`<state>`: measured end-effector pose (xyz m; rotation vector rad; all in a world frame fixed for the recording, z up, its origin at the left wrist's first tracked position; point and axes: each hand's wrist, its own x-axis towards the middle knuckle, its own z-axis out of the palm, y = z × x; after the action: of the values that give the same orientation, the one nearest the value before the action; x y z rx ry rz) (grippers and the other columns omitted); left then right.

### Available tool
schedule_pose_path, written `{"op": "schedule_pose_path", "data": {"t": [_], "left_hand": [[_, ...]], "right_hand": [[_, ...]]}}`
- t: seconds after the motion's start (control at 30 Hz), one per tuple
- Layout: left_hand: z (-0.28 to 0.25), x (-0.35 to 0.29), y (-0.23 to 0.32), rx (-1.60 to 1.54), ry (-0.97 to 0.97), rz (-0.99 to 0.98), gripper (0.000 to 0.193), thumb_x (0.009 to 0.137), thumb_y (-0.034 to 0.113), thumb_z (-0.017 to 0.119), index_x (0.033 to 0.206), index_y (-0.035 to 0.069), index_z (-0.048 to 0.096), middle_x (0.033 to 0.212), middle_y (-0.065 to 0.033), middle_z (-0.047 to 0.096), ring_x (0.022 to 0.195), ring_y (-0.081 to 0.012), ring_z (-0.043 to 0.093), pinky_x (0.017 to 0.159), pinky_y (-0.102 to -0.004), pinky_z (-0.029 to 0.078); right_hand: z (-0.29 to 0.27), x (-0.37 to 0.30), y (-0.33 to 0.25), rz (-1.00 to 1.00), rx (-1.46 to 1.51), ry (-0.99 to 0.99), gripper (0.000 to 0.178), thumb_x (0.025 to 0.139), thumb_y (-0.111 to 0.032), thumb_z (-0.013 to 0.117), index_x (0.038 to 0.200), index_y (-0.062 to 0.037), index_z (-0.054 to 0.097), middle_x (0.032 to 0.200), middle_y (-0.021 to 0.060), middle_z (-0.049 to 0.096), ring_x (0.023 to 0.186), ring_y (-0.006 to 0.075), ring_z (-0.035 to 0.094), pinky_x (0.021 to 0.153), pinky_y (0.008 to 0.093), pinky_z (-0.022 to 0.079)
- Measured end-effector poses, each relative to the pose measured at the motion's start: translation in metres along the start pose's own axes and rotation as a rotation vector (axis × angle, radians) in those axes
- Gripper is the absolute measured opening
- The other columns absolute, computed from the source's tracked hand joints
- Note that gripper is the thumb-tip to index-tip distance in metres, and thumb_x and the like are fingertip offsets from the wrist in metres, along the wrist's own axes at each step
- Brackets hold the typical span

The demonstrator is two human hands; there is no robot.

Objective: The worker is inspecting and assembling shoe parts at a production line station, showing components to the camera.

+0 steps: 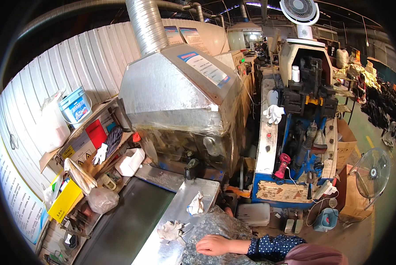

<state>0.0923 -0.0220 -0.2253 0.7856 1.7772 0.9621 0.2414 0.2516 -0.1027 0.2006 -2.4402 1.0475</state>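
Observation:
My right hand (213, 245) lies palm down on the grey patterned cloth (222, 225) over my lap. Its fingers rest loosely and nothing shows in them. A dark sleeve cuff with white dots (273, 246) covers that forearm. My left hand is out of the picture. Beside my lap, to the left, runs a metal ledge (151, 247). A crumpled whitish glove (171, 230) sits on it, and a second crumpled white piece (196, 204) lies farther along. Left of the ledge stretches a dark conveyor belt (127, 225).
The belt meets a metal-hooded machine (171, 88). A shelf on the left carries a blue bucket (75, 106), with a yellow box (65, 201) nearer. To the right stands a blue-framed machine (290, 194), with a standing fan (372, 174) and a small blue bin (326, 220) beside it.

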Motion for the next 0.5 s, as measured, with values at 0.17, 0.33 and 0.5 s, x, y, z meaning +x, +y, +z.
{"op": "schedule_pose_path", "data": {"t": [0.17,0.33,0.5], "left_hand": [[-0.011,0.006,0.020,-0.008,-0.021,-0.005,0.022,0.095,0.025,0.061,0.091,0.004,0.060,0.073,-0.0027,0.054,0.063,-0.0147,0.050,0.059,-0.0279,0.040],[-0.013,0.011,0.037,-0.034,-0.057,-0.016,0.022,0.095,0.025,0.061,0.092,0.004,0.060,0.073,-0.0025,0.054,0.063,-0.0144,0.050,0.059,-0.0275,0.040],[-0.010,0.018,0.055,-0.063,-0.096,-0.025,0.022,0.095,0.025,0.061,0.093,0.003,0.060,0.074,-0.0024,0.054,0.063,-0.0141,0.050,0.059,-0.0271,0.040]], "right_hand": [[-0.001,0.001,0.000,-0.024,0.028,0.003,0.019,0.094,-0.023,0.059,0.100,-0.0066,0.068,0.105,0.0070,0.067,0.098,0.0278,0.063,0.086,0.0395,0.048],[-0.001,0.001,0.002,-0.018,0.013,0.022,0.019,0.093,-0.023,0.060,0.099,-0.0064,0.068,0.104,0.0070,0.067,0.097,0.0277,0.063,0.086,0.0392,0.049],[-0.002,0.001,0.003,-0.029,0.028,0.024,0.019,0.093,-0.023,0.060,0.099,-0.0062,0.068,0.104,0.0069,0.067,0.097,0.0276,0.063,0.085,0.0390,0.049]]}}
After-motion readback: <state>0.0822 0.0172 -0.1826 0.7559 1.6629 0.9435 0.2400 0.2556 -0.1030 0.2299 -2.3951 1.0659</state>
